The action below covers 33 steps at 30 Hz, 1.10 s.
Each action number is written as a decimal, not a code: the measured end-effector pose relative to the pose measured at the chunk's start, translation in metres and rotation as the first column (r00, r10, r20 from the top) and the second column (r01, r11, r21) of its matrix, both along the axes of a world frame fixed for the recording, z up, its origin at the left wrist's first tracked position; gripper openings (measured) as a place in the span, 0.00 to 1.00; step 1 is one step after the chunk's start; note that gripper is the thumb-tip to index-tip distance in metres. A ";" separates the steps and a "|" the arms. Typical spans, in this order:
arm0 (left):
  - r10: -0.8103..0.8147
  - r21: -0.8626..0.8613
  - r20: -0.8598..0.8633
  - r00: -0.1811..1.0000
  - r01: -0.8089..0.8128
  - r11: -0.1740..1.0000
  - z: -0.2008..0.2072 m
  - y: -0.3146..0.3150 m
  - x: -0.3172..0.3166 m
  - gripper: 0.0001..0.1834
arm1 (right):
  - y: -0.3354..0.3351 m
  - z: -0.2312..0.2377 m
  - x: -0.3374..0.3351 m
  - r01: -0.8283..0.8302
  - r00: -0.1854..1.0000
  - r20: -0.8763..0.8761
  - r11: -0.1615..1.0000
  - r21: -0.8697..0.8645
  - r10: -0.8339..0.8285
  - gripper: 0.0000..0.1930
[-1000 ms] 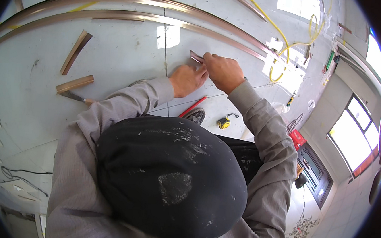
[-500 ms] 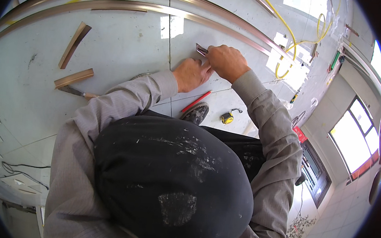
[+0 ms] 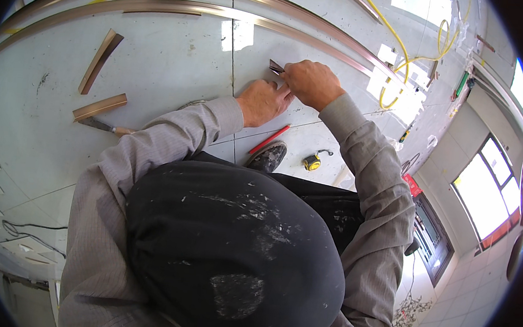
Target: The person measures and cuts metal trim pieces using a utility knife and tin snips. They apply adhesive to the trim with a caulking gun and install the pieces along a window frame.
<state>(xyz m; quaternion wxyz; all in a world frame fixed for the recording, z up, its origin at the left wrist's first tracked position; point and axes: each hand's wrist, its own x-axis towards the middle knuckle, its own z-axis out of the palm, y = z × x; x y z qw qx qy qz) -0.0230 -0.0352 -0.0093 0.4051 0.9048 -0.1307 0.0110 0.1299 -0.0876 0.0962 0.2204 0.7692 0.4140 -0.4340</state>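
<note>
My right hand (image 3: 314,83) is closed around a short piece of shiny brown metal trim (image 3: 276,67), whose angled end sticks out past the fingers on the left. Just below and to the left is my left hand (image 3: 260,104), its fingers curled in against the right hand. What lies between the left fingertips is hidden. Both hands are over the pale tiled floor. Nearer to me, a red pencil (image 3: 269,139) lies beside my dark shoe (image 3: 268,156). A yellow and black tape measure (image 3: 312,162) rests to the right of the shoe.
Long bronze trim strips (image 3: 163,6) cross the floor beyond my hands. Two short trim offcuts (image 3: 100,63) and a wooden-handled scraper (image 3: 97,124) lie at left. A yellow hose (image 3: 399,48) loops at far right. A black cable (image 3: 29,226) lies at lower left.
The trim piece has turned slightly in my right hand, so its protruding end shows at a different angle. Both hands stay in almost the same place.
</note>
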 end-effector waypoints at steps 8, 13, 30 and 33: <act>0.031 -0.054 -0.021 0.999 -0.032 0.998 0.000 -0.001 0.000 0.11 | -0.007 -0.009 0.005 -0.039 0.999 -0.033 0.999 0.024 0.040 0.10; 0.029 -0.032 0.029 0.999 -0.028 0.999 -0.003 -0.002 0.000 0.08 | -0.010 -0.009 -0.001 0.001 1.000 -0.008 0.997 0.078 0.000 0.09; 0.056 -0.091 -0.051 0.997 -0.060 0.994 0.001 -0.001 0.001 0.10 | -0.010 -0.013 -0.001 -0.021 1.000 -0.009 0.997 0.073 0.021 0.10; 0.055 -0.093 0.019 0.998 -0.053 0.994 -0.002 -0.003 0.000 0.09 | -0.010 -0.013 -0.001 -0.022 1.000 -0.005 0.998 0.059 0.022 0.09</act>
